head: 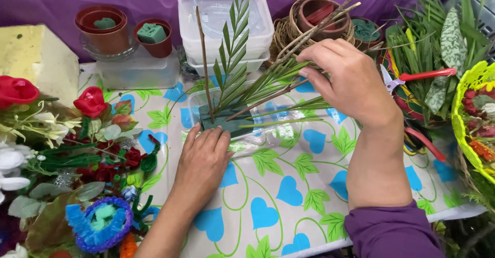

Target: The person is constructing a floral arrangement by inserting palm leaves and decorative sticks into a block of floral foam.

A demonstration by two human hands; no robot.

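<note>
So the main thing was the dark green floral foam block (225, 123), sitting in a shallow clear plastic tray (268, 134) in the middle of the table. A palm-type leaf (233, 52) stood upright in it, a bare twig (204, 57) rose next to that, and a few long narrow leaves and stems (273, 90) stuck out of it at a slant toward the right.

Our left hand (202, 157) lay flat and open, palm down, with the fingertips pressed against the front edge of the foam block and the tray rim. It wasn't gripping anything. Our right hand (343, 80) came in from the right, fingers pinched shut around the upper ends of those slanted stems, just above and to the right of the foam.

Everything sat on a plastic tablecloth (289, 196) printed with blue hearts and green leaves. Right behind the tray was a stack of clear lidded containers (206, 31). Left of that were two small terracotta-coloured pots (152, 39) with bits of green foam inside, and a big pale yellow foam block (36, 62) at the far left.

Down the left side we had a heap of artificial red roses (92, 102), white flowers and a blue and purple pipe-cleaner thing (100, 222). On the right, red-handled scissors (420, 76) rested on a basket of greenery, near a yellow-green plastic basket (466, 113) at the edge.
</note>
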